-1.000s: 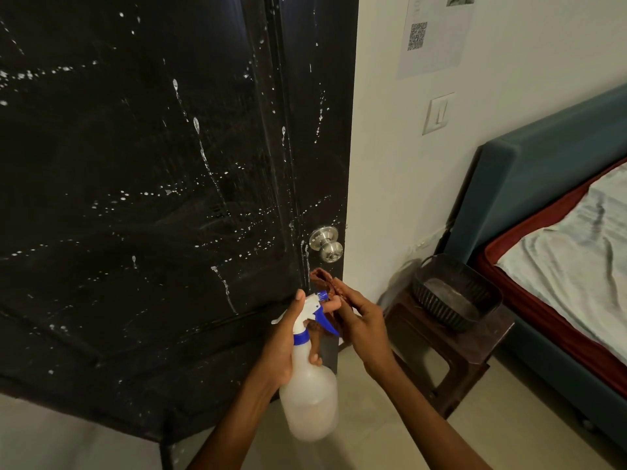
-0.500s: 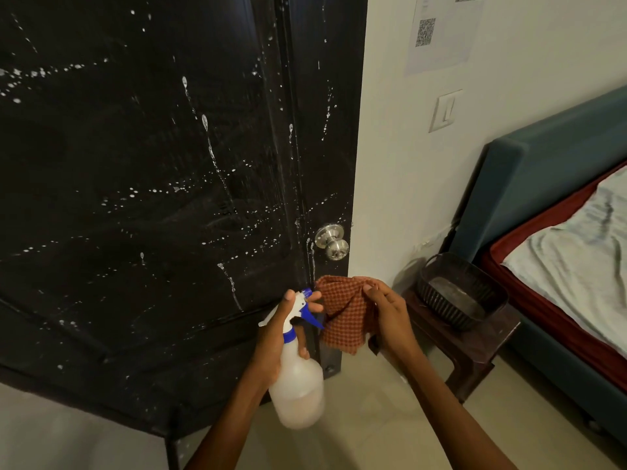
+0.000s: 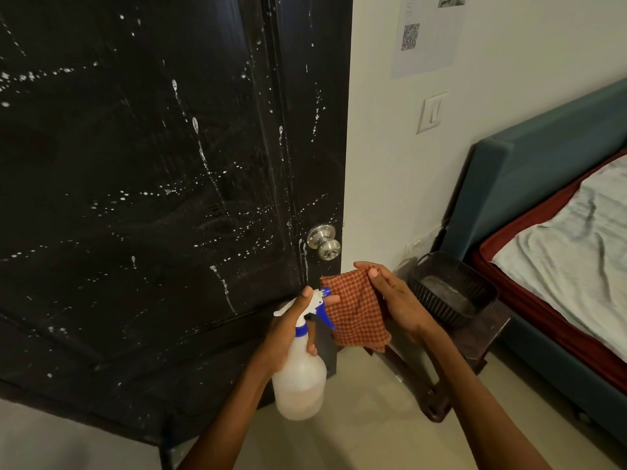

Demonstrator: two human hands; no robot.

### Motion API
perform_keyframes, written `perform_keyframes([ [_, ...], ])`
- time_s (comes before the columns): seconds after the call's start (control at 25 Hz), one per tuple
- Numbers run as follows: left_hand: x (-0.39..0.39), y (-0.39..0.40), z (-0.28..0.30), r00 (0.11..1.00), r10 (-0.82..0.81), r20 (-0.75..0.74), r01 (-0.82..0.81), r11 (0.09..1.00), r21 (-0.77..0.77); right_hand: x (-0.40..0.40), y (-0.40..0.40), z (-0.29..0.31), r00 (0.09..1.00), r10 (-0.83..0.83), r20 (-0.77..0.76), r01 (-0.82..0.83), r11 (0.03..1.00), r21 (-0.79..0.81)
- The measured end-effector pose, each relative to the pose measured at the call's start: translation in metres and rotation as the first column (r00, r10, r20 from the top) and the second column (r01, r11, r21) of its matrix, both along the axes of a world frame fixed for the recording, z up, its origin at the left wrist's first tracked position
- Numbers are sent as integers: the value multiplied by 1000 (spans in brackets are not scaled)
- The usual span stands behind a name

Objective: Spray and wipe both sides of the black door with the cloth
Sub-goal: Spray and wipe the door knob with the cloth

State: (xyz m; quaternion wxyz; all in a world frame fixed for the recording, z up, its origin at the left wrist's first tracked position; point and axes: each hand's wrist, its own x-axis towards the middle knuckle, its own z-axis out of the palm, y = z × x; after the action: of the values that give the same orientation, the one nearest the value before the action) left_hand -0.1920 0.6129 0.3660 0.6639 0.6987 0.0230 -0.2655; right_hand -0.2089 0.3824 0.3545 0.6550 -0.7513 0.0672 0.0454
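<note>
The black door (image 3: 142,205) fills the left of the view, speckled with white droplets and runs of spray, and a silver knob (image 3: 324,241) sits near its right edge. My left hand (image 3: 288,329) grips the neck of a white spray bottle (image 3: 300,374) with a blue trigger, just in front of the door's lower right corner. My right hand (image 3: 393,295) holds up a red checked cloth (image 3: 354,312) by its top edge, right beside the bottle's nozzle and below the knob. The cloth hangs open and flat.
A dark wooden stool (image 3: 475,337) stands right of the door with a black woven basket (image 3: 451,290) on it. A bed (image 3: 570,252) with a teal frame takes up the right side. On the white wall are a switch (image 3: 431,111) and a paper with a QR code (image 3: 425,32).
The cloth, bunched at the nozzle a second ago, has been pulled out and spread by my right hand. The bottle stays in my left hand at about the same place.
</note>
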Motion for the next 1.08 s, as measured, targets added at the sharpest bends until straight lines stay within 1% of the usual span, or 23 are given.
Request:
perform_keyframes([
  [0.08, 3, 1, 1, 999, 48, 3, -48, 998, 29, -2, -2, -5, 997, 53, -50, -50, 997, 65],
  [0.16, 9, 4, 3, 997, 71, -24, -70, 997, 38, -4, -1, -8, 992, 105, -68, -103, 994, 39],
  [0.24, 11, 9, 5, 997, 74, -34, -74, 997, 16, -2, 0, -7, 996, 86, -24, -85, 996, 11],
  [0.28, 11, 13, 4, 997, 77, -25, -76, 997, 8, -1, 0, -5, 998, 56, -9, -55, 997, 60],
  [0.36, 10, 18, 5, 999, 54, 0, -54, 998, -37, 0, 1, -7, 999, 19, -28, -10, 959, 284],
  [0.4, 11, 20, 3, 999, 33, 11, -32, 997, -66, 2, 1, -13, 996, 34, -77, 1, 910, 414],
  [0.48, 13, 23, 1, 1000, 19, 13, -18, 992, -122, 2, 10, -27, 971, 164, -176, -21, 786, 618],
  [0.52, 12, 22, 3, 1000, 8, 17, -6, 989, -145, 0, 17, -34, 949, 243, -202, -48, 742, 668],
  [0.56, 11, 21, 4, 1000, 2, 27, 2, 989, -150, -3, 24, -40, 930, 297, -217, -69, 719, 691],
  [0.64, 10, 22, 3, 1000, -4, 13, 6, 990, -143, -6, 33, -47, 916, 307, -259, -55, 736, 675],
  [0.72, 9, 24, 2, 1000, 7, 8, -6, 995, -98, -6, 37, -46, 935, 232, -270, 5, 751, 660],
  [0.8, 11, 25, 1, 999, 38, -9, -38, 998, -41, -3, 36, -41, 962, 108, -249, 85, 750, 656],
  [0.84, 12, 26, 0, 999, 40, -27, -41, 999, -27, -2, 35, -39, 966, 57, -252, 127, 745, 654],
  [0.88, 13, 27, 1, 999, 42, -19, -42, 998, -36, -2, 34, -36, 963, 42, -265, 148, 741, 655],
  [0.92, 15, 27, 0, 999, 41, -8, -42, 998, -49, -3, 33, -35, 955, 69, -289, 146, 739, 658],
  [1.0, 18, 27, -2, 1000, 1, 5, -1, 996, -84, -6, 30, -38, 921, 192, -339, 90, 743, 663],
  [1.08, 20, 26, -5, 1000, -6, -1, 5, 996, -84, -9, 27, -43, 897, 286, -338, 26, 727, 686],
])
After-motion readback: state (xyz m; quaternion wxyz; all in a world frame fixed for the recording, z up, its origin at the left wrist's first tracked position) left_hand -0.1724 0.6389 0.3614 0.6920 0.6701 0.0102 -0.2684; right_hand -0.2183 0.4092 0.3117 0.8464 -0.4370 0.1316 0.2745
